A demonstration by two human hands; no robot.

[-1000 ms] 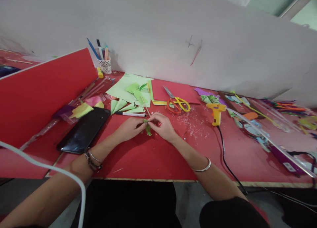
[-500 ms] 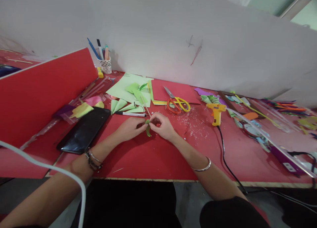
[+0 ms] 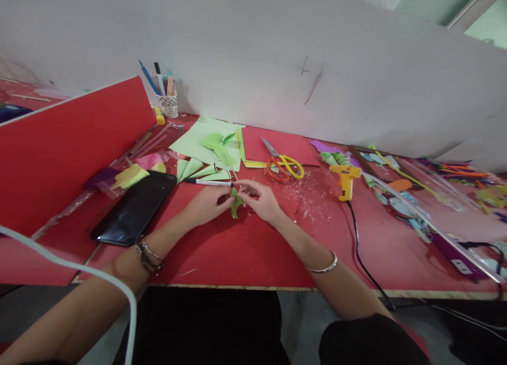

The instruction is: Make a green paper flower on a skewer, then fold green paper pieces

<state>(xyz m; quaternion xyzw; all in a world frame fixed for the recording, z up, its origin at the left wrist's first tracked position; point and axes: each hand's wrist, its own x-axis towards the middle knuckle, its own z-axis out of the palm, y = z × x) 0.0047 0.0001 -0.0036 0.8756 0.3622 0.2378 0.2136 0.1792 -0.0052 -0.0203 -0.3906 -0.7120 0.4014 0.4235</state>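
Observation:
Between my two hands, just above the red tabletop, hangs a small curved piece of green paper [image 3: 235,205]. My left hand [image 3: 209,202] pinches it from the left with thumb and finger. Closed on its upper part from the other side is my right hand [image 3: 259,200]. A thin wooden stick [image 3: 232,165] slants up and away from the right fingers; its lower end is hidden by them. Just beyond the hands lie a white marker [image 3: 212,183] with a black cap and several cut green paper pieces [image 3: 190,168].
A black phone [image 3: 134,209] lies left. Orange-and-yellow-handled scissors [image 3: 283,161] rest by red paper sheets [image 3: 293,143]. A yellow glue gun [image 3: 345,181] stands right, its cord running off the front edge. A pen cup [image 3: 169,106] stands at the wall; a white cable [image 3: 99,275] crosses lower left.
The green paper has turned and spread a little between my fingers, showing more of its surface. My right fingers have shifted slightly; both arms stay in place.

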